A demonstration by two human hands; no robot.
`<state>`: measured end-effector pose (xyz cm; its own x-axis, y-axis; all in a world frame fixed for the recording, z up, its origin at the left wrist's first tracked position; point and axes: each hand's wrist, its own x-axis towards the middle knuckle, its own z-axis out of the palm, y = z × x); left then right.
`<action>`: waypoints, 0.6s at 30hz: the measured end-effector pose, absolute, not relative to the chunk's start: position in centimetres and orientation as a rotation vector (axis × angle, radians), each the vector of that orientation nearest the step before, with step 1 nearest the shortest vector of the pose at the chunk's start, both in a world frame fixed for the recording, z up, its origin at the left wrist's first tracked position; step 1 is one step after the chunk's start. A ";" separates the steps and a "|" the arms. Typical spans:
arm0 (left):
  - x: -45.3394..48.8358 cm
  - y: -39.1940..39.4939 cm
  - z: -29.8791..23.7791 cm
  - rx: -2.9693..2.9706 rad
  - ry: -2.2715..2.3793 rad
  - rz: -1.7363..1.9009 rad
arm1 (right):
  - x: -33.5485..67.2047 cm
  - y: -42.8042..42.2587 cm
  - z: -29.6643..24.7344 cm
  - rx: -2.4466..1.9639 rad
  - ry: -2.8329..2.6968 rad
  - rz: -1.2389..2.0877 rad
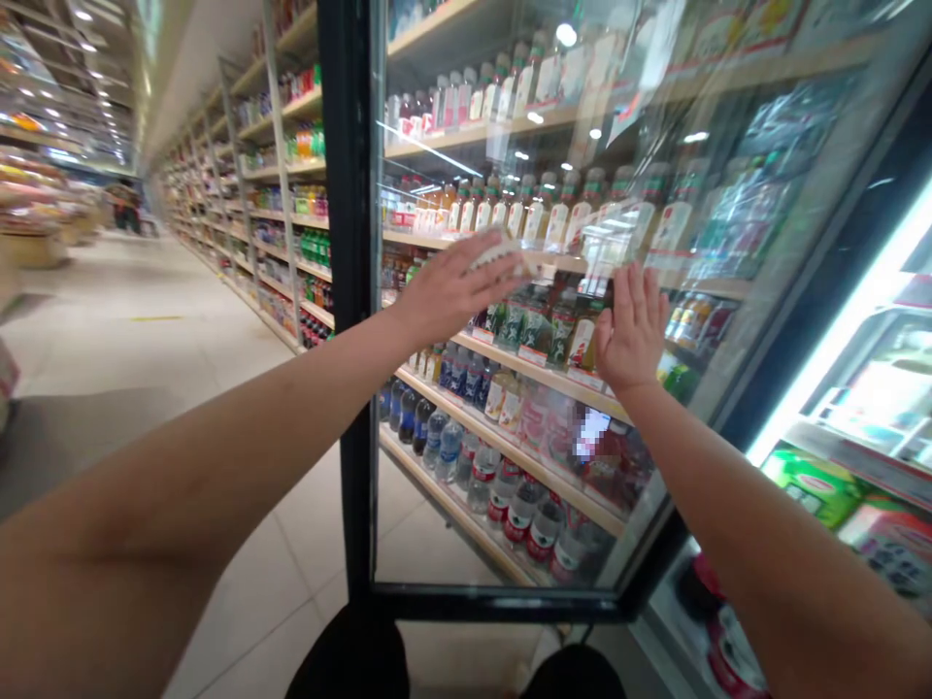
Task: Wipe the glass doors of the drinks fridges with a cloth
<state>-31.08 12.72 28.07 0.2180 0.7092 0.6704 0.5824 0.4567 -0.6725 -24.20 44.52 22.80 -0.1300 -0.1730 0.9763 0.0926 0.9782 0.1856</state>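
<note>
A glass cooler door with a black frame stands swung open in front of me, bottled drinks showing through its pane. My left hand reaches across to the upper middle of the glass, its fingers over a pale, dark-dotted cloth. Most of that cloth is hidden beneath the fingers, and its edges are blurred. Farther right, my right hand lies against the same pane with fingers stretched out, holding nothing.
To the right, the lit cooler interior holds packs and bottles. Beyond the door, a long shelf row of drinks runs down the left aisle over a tiled floor. Display stands are at far left. My knees are close below the door.
</note>
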 end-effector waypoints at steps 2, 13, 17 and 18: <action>-31.4 12.6 29.0 -1.007 -1.449 -0.046 | -24.2 44.5 22.8 0.063 -1.681 -0.229; -30.7 13.1 29.3 -1.005 -1.383 -0.070 | -24.3 44.6 22.7 0.084 -1.673 -0.202; -30.9 14.0 27.9 -1.005 -1.386 -0.059 | -24.3 44.7 22.6 0.079 -1.646 -0.233; -30.8 14.4 27.0 -1.102 -1.408 0.035 | -24.3 44.7 22.6 0.077 -1.645 -0.238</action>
<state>-30.83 14.40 27.05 0.2463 0.6091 0.7539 0.5708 0.5375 -0.6208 -24.34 44.68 22.64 -0.0911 -0.1928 0.9770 0.0922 0.9752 0.2010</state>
